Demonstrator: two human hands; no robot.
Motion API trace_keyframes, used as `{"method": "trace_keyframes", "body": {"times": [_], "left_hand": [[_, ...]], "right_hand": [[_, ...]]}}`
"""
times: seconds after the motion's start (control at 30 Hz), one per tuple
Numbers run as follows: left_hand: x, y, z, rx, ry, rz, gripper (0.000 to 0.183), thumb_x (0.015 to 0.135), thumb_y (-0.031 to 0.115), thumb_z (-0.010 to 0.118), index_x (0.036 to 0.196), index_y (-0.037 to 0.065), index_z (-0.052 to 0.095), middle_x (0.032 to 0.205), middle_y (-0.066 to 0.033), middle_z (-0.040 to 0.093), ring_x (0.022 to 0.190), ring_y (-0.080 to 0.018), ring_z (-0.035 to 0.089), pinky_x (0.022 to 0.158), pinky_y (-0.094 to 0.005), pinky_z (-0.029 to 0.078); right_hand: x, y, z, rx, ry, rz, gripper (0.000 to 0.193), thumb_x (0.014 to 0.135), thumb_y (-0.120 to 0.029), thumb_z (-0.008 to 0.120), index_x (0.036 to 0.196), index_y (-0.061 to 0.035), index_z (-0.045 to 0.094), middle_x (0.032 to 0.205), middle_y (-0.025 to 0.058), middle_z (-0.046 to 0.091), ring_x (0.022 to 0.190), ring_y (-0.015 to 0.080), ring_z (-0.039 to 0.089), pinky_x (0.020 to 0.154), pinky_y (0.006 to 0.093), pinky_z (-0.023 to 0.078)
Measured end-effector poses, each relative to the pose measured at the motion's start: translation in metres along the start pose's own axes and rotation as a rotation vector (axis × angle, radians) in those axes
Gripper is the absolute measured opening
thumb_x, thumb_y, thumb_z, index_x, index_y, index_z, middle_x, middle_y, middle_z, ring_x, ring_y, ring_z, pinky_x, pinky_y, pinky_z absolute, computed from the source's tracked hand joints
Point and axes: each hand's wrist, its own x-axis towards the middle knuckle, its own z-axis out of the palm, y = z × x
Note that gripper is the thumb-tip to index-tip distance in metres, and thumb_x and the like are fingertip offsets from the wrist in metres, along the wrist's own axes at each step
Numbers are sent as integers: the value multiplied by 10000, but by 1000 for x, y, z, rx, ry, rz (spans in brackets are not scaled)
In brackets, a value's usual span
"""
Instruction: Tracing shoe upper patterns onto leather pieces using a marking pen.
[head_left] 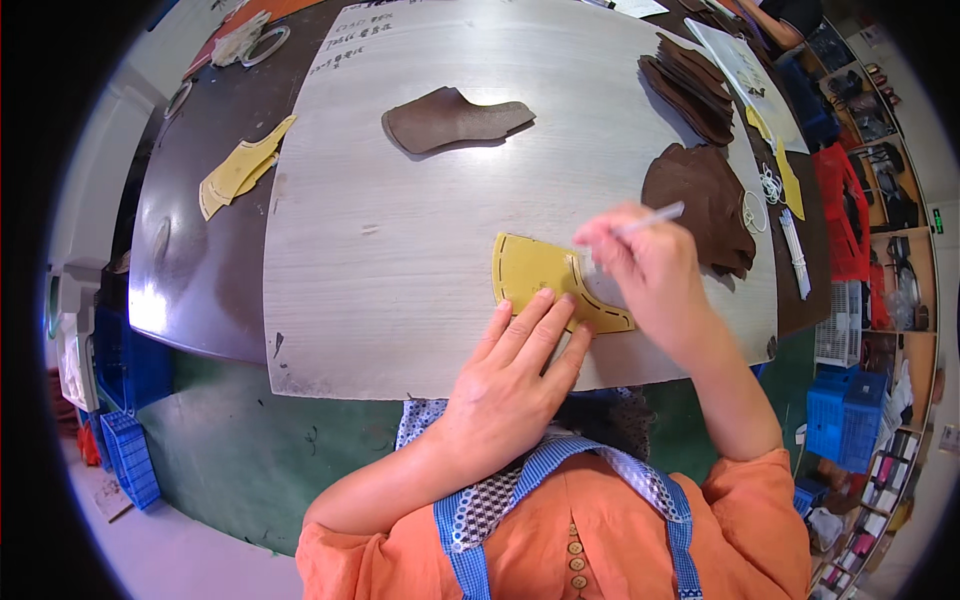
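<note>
A yellow pattern template (530,268) with dashed slots along its curved edges lies flat on the pale board (400,240) in front of me. My left hand (515,375) rests on its near part, fingers stretched out and apart, pressing it down. Over the template's right side is my right hand (650,265), closed round a slim whitish marking pen (652,219). The pen's tip is hidden or blurred by the fingers. I cannot tell whether a leather piece lies under the template. Farther off on the board lies a single brown leather piece (450,120).
Stacks of brown leather pieces (690,90) and a second brown pile (700,200) lie at the board's right. Yellow templates (240,170) sit on the dark table (200,250) at left. White pens (793,250) and string (770,185) lie at right. Another person's arm (770,25) shows far right.
</note>
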Motion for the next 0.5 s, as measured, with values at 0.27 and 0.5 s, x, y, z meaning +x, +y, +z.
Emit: {"method": "trace_keyframes", "body": {"times": [0.27, 0.5], "left_hand": [[4, -3, -2, 17, -8, -13, 495, 873, 156, 764, 1359, 94, 696, 1458, -170, 610, 1389, -370, 582, 1119, -569, 491], [9, -1, -7, 75, 16, 38, 493, 846, 177, 775, 1333, 126, 714, 1420, -146, 645, 1342, -328, 618, 1081, -494, 527]], "right_hand": [[-74, -15, -31, -62, -86, 258, 97, 1004, -119, 674, 1007, -32, 718, 854, 123, 671, 754, 329, 679, 657, 414, 529], [-65, -7, -21, -206, -21, 123, 141, 962, -90, 738, 1084, -42, 686, 853, 112, 680, 722, 297, 674, 643, 378, 529]]}}
